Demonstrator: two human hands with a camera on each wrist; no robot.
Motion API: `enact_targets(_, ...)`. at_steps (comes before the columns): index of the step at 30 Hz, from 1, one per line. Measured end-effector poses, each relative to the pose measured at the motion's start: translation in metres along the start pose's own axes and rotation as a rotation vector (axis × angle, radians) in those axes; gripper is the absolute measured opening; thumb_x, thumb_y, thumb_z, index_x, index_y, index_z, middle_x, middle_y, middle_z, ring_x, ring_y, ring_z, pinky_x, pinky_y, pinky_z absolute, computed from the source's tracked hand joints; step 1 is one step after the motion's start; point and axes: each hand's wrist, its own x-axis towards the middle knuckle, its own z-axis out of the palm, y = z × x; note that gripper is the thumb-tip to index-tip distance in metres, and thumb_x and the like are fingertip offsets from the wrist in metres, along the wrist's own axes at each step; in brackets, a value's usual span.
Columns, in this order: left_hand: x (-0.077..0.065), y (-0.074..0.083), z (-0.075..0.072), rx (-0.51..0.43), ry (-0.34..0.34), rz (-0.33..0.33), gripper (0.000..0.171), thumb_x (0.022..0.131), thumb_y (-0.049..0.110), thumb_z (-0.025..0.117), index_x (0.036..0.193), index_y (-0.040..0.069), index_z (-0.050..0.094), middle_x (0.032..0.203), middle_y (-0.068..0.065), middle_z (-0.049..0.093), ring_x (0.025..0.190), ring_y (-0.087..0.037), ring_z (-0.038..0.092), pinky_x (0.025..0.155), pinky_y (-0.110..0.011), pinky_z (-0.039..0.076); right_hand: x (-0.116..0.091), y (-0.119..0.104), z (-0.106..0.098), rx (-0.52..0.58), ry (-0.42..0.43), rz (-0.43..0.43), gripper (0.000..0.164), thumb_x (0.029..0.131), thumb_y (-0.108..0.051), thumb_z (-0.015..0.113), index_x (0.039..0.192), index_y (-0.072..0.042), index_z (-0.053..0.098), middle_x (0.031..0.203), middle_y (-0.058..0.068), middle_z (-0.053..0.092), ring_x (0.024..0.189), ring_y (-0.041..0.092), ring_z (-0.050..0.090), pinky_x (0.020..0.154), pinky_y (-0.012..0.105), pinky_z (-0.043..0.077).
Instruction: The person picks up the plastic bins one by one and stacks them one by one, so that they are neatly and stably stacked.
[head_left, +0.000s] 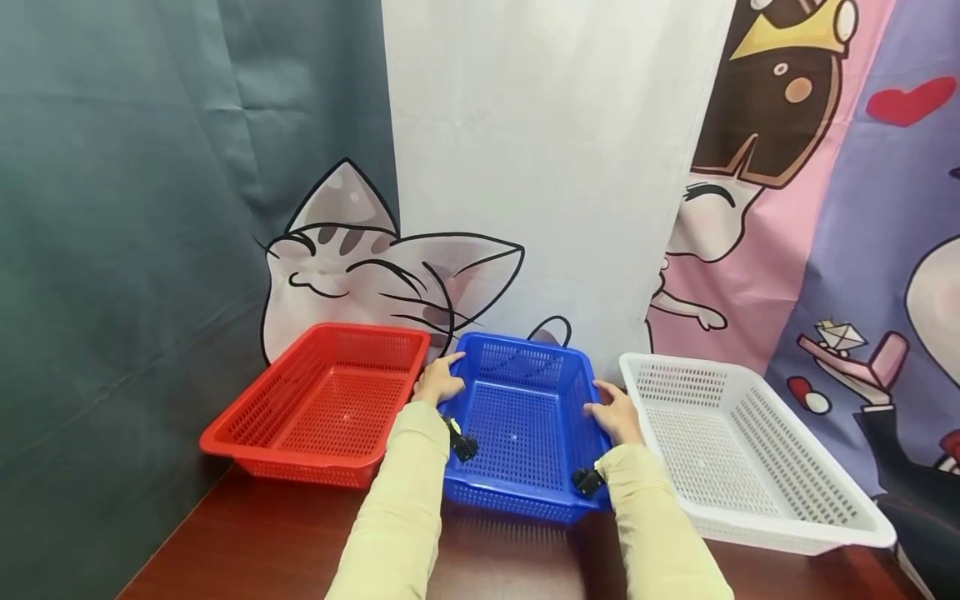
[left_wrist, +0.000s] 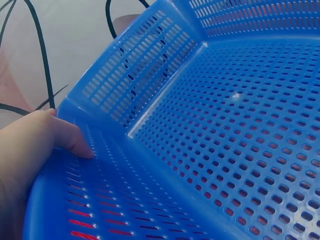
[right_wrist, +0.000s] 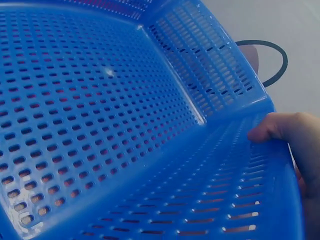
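A blue plastic basket [head_left: 513, 433] with slotted walls stands between a red one and a white one in the head view, and nothing lies in it. My left hand [head_left: 438, 382] grips its left rim toward the back, the thumb [left_wrist: 75, 140] over the inner wall in the left wrist view. On the opposite side my right hand [head_left: 617, 415] holds the right rim; its thumb [right_wrist: 267, 128] bends over onto the inside wall in the right wrist view. The other fingers of both hands are mostly hidden outside the rim.
To the left sits a red basket [head_left: 347, 417], close to the left forearm. A white basket [head_left: 705, 442] stands at the right, beside the right forearm. All are on a dark red-brown table [head_left: 300, 533]. Behind hangs a printed curtain [head_left: 540, 167] with cartoon figures.
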Motion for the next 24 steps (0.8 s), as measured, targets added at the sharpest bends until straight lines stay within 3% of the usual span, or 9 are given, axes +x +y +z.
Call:
enact_targets(7,-0.001,0.006,-0.013,0.032,0.030,0.036,0.072,0.074,0.011,0.057,0.143,0.031,0.049,0.142,-0.015,0.055,0.102,-0.034,0.060,0.082,-0.048,0.049,0.000,-0.011,-0.004,0.013,0.011,-0.026,0.067,0.076,-0.007,0.064,0.142,-0.006,0.048,0.122,0.029,0.063,0.110,0.040,0.060,0.100,0.051,0.047)
enact_targets(14,0.003,0.011,-0.030,0.012,0.102,0.071,0.073,0.073,0.013,0.057,0.142,0.035,0.049,0.140,-0.015,0.056,0.101,-0.035,0.061,0.078,-0.047,0.049,0.006,-0.038,-0.026,-0.163,0.018,-0.091,0.065,0.083,-0.022,0.067,0.145,-0.018,0.046,0.100,0.019,0.065,0.091,0.033,0.063,0.083,0.045,0.048)
enact_targets(20,0.007,0.017,-0.059,0.018,0.162,0.109,0.074,0.076,0.016,0.060,0.143,0.042,0.046,0.141,-0.016,0.055,0.110,-0.038,0.061,0.086,-0.052,0.048,0.009,-0.065,-0.037,-0.214,0.027,-0.169,0.067,0.086,-0.027,0.066,0.148,-0.021,0.041,0.099,0.017,0.065,0.082,0.028,0.061,0.074,0.037,0.047)
enact_targets(24,0.005,0.018,-0.072,0.035,0.239,0.148,0.071,0.077,0.020,0.063,0.143,0.043,0.046,0.137,-0.018,0.058,0.104,-0.039,0.063,0.081,-0.052,0.049,0.009,-0.079,-0.039,-0.215,0.024,-0.197,0.071,0.087,-0.028,0.066,0.150,-0.023,0.036,0.101,0.017,0.065,0.084,0.029,0.061,0.075,0.039,0.047)
